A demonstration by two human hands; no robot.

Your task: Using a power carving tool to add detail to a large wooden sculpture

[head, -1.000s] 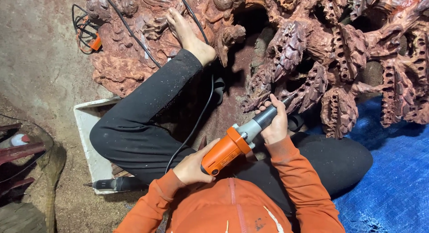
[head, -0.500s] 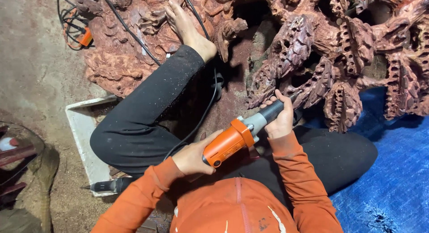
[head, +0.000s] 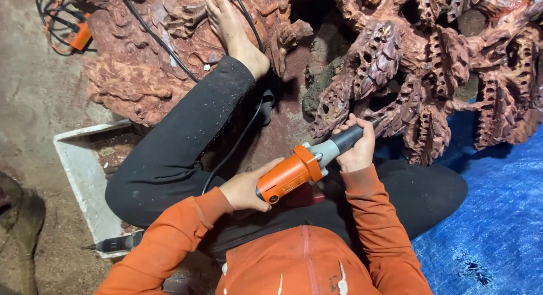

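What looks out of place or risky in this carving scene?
A bare foot rests on the reddish carved wood, with black cables running beside it, while both hands grip the orange power tool. Nothing looks spilled or broken.

Woodcarving workshop: carved root sculpture [head: 407, 63], sawdust.

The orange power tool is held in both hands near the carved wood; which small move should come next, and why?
Probably ease the orange power tool forward: the right hand holds its dark nose beside the carved wood, the left hand steadies its rear, and the tip is hidden.

orange grinder [head: 291, 176], reddish carving [head: 396, 57], blue tarp [head: 498, 216]
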